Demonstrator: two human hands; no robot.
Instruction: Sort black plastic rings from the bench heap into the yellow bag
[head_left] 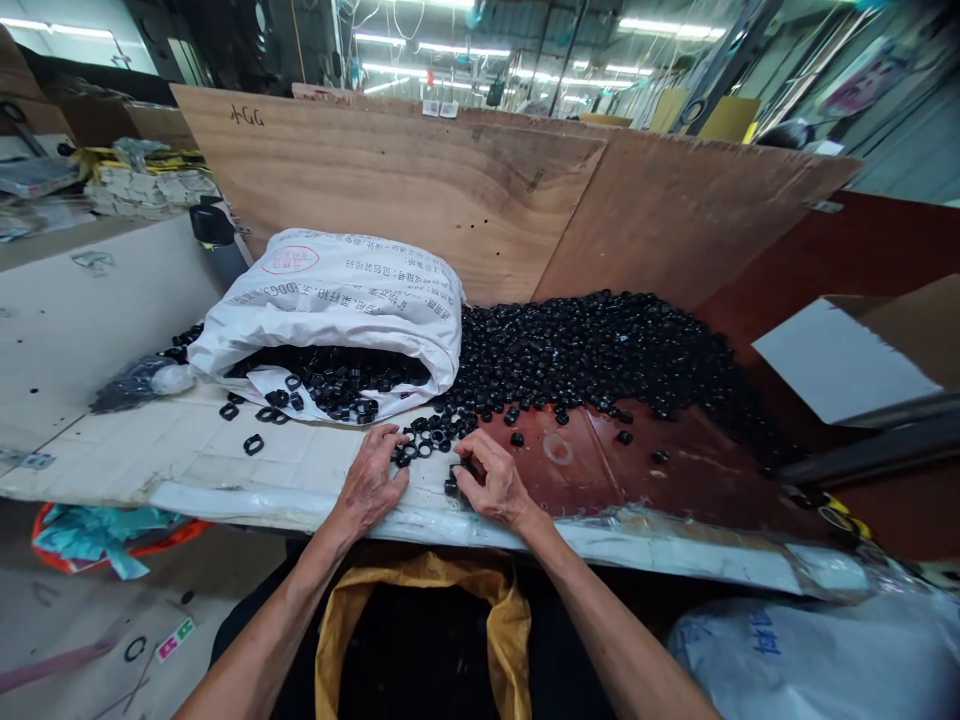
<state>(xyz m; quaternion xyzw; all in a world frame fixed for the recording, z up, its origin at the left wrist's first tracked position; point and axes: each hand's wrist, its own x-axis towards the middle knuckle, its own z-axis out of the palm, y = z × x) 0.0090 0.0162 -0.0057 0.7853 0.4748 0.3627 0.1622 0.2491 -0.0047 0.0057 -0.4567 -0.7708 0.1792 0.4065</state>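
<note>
My right hand (491,482) is curled at the table's front part, thumb and fingers closed on small black plastic rings (451,484) that show at its left side. My left hand (371,480) lies on the pale tabletop, fingers loosely bent and thumb apart, its fingertips beside a few loose black rings (424,448). Behind both hands, a large heap of black rings (600,345) spreads to the right. A white woven sack (337,285) lies on its side at the left, its mouth toward me, with more rings spilling out.
A plywood board (420,180) stands along the back. Below the table edge, between my arms, is an open yellow-rimmed bag (424,572) with a dark inside. A torn cardboard box (847,360) is at the right, a pale filled sack (817,650) lower right, and an orange-rimmed basket (52,555) lower left.
</note>
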